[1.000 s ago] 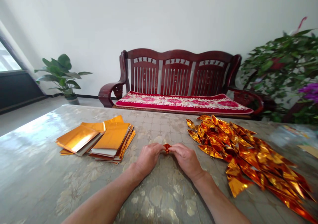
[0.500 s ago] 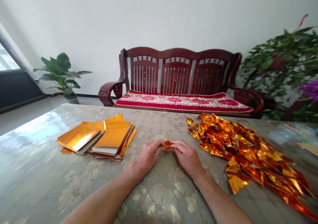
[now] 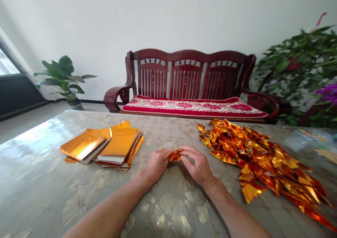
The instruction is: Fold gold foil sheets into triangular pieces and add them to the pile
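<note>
A small folded piece of gold foil paper [image 3: 176, 155] is held between my two hands over the middle of the table. My left hand [image 3: 157, 163] pinches its left side. On its right side, my right hand [image 3: 196, 164] has thumb and fingertips closed on the foil. Fingers partly cover the piece, so its full shape is hidden. To the left lie stacks of flat gold foil sheets [image 3: 119, 143], some showing pale undersides. A heap of folded gold foil pieces [image 3: 255, 153] spreads over the right of the table.
The table [image 3: 86, 192] has a patterned, glossy cover. Beyond it stands a dark red wooden bench [image 3: 185, 79] with a red floral seat cover [image 3: 195, 106]. Clear plastic wrapping [image 3: 308, 138] lies at the far right. Potted plants [image 3: 64, 76] flank the bench.
My right fingers have shifted their grip on the foil piece, spreading slightly with the thumb lower. The foil has turned and sits a little further left.
</note>
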A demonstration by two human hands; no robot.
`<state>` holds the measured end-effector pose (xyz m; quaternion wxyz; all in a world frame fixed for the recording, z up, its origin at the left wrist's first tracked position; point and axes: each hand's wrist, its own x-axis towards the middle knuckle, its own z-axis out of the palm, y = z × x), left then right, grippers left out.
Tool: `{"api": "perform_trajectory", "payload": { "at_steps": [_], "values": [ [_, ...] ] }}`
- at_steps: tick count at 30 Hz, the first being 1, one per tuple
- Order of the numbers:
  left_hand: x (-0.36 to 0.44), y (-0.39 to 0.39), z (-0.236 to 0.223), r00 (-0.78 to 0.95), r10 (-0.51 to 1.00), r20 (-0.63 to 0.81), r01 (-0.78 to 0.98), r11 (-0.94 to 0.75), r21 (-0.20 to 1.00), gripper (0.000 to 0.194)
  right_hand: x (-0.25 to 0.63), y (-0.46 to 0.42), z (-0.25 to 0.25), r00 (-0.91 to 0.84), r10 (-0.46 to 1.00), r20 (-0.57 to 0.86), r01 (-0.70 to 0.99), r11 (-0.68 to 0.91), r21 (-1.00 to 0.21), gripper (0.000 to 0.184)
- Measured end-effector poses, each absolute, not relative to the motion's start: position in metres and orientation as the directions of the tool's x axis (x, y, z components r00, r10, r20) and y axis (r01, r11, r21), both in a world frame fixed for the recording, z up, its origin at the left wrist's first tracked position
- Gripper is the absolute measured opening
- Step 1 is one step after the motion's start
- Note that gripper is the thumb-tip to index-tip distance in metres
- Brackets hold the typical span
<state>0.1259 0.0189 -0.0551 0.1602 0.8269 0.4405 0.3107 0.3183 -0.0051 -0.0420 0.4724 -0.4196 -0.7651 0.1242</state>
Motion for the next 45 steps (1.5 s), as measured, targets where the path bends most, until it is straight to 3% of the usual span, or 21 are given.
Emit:
{"api": "perform_trajectory", "payload": {
  "at_steps": [8, 12, 23, 30, 37, 42, 45],
  "values": [
    [0.127, 0.013, -0.050, 0.470, 0.807, 0.356, 0.760, -0.576, 0.301, 0.024, 0.312, 0.001, -0.054, -0.015, 0.852, 0.524, 0.581, 0.433, -0.689, 0.009],
    [0.127, 0.011, -0.048, 0.508, 0.789, 0.346, 0.773, -0.595, 0.222, 0.024, 0.309, 0.001, -0.055, 0.040, 0.859, 0.511, 0.628, 0.375, -0.681, 0.010],
    [0.130, 0.009, -0.046, 0.506, 0.802, 0.317, 0.770, -0.585, 0.253, 0.021, 0.304, -0.001, -0.054, 0.009, 0.845, 0.535, 0.645, 0.404, -0.649, 0.015],
    [0.129, 0.011, -0.049, 0.432, 0.836, 0.338, 0.754, -0.541, 0.374, 0.025, 0.301, -0.005, -0.045, -0.059, 0.798, 0.600, 0.681, 0.471, -0.560, 0.014],
    [0.130, 0.028, -0.060, 0.253, 0.939, 0.235, 0.501, -0.335, 0.798, 0.021, 0.326, 0.002, -0.044, -0.047, 0.743, 0.667, 0.519, 0.589, -0.619, 0.020],
    [0.133, 0.034, -0.067, 0.288, 0.930, 0.227, 0.352, -0.323, 0.878, 0.017, 0.330, 0.000, -0.043, -0.187, 0.683, 0.706, 0.508, 0.682, -0.526, 0.042],
    [0.134, 0.036, -0.069, 0.314, 0.922, 0.225, 0.310, -0.324, 0.894, 0.020, 0.327, -0.001, -0.046, -0.276, 0.657, 0.701, 0.520, 0.716, -0.466, 0.042]
  ]
}}
